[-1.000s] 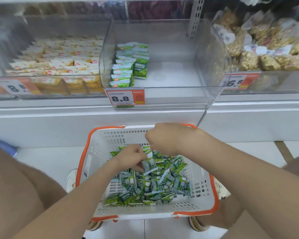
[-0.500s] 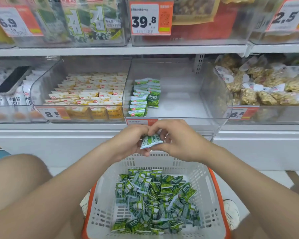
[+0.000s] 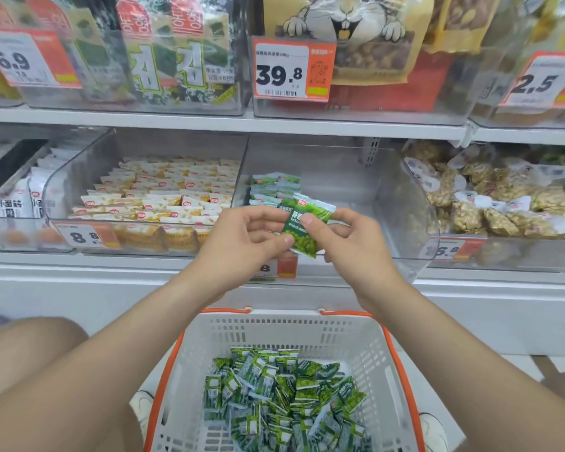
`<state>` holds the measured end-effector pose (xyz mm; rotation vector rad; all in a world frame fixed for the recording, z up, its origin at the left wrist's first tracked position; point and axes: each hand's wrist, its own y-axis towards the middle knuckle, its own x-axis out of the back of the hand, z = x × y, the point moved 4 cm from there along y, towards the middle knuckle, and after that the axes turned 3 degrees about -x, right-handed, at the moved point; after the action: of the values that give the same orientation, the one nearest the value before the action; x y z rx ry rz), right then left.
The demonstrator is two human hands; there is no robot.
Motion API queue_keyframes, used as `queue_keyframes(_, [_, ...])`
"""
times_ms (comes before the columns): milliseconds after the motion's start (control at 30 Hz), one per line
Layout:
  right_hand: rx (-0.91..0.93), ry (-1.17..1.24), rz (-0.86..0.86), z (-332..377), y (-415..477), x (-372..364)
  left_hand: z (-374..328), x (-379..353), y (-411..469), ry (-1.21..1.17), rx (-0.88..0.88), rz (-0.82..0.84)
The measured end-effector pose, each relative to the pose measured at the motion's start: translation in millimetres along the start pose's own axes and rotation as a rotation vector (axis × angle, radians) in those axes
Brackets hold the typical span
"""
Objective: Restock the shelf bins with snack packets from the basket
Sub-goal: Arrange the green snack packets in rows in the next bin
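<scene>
Both hands are up in front of the middle shelf, meeting on one green snack packet (image 3: 302, 223). The left hand (image 3: 242, 243) has a narrow grip, thumb and fingertips pinching the packet's lower left edge. The right hand (image 3: 356, 246) holds it from the other side, thumb pressed on the printed front and fingers curled behind. A second green edge shows behind the packet; I cannot tell whether it is a separate one.

The packet hangs just before the front wall of the clear middle bin (image 3: 398, 203). Inside, a short stack of green packets (image 3: 271, 187) sits against the left wall, and the hands cover its lower part. They also hide most of the bin's price tag (image 3: 279, 267).

Below, between the person's knees, stands a white basket (image 3: 294, 331) with an orange rim, and a loose heap of green packets (image 3: 284, 396) lies on its bottom.

The left neighbour bin (image 3: 62, 194) is packed with rows of white-and-yellow packets (image 3: 163, 194) and carries an 8.8 tag (image 3: 85, 236). The right neighbour bin (image 3: 535, 252) holds clear bags of brown nut clusters (image 3: 496, 203).

On the shelf above are seaweed packs (image 3: 173, 50), a 39.8 tag (image 3: 292, 71) and a bag printed with a cartoon rabbit (image 3: 343, 34).
</scene>
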<state>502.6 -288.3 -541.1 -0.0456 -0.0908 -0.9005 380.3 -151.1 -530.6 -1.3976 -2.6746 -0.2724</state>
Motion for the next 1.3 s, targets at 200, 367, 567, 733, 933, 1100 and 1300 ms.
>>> queue_keyframes(200, [0.111, -0.137, 0.032, 7.5, 14.8, -5.8, -3.6, 9.0, 18.4, 0.36, -0.167, -0.033])
queue_keyframes(367, [-0.004, -0.632, -0.169, -11.9, 62.1, 6.1, -3.9, 26.2, 28.9, 0.976, -0.406, -0.221])
queue_keyframes(567, [-0.221, -0.657, -0.092, -29.2, 121.7, -25.5, 0.7, 31.3, 35.6, 1.29, -0.366, -0.22])
queue_keyframes(733, [-0.211, -0.919, -0.105, -36.9, 157.9, -49.2, 20.0, 36.9, 43.7, 1.449, -0.161, 0.021])
queue_keyframes(933, [-0.067, -1.031, 0.02, -40.3, 178.3, -55.4, 24.1, 33.9, 48.7, 1.477, -0.186, 0.068])
queue_keyframes(1100, [-0.021, -1.065, 0.038, -43.6, 177.0, -54.5, 26.9, 32.5, 49.8, 1.439, -0.143, 0.094])
queue_keyframes(1300, [-0.31, -0.675, -0.023, -39.7, 164.1, -49.7, 26.3, 33.1, 48.2, 1.457, -0.129, 0.095])
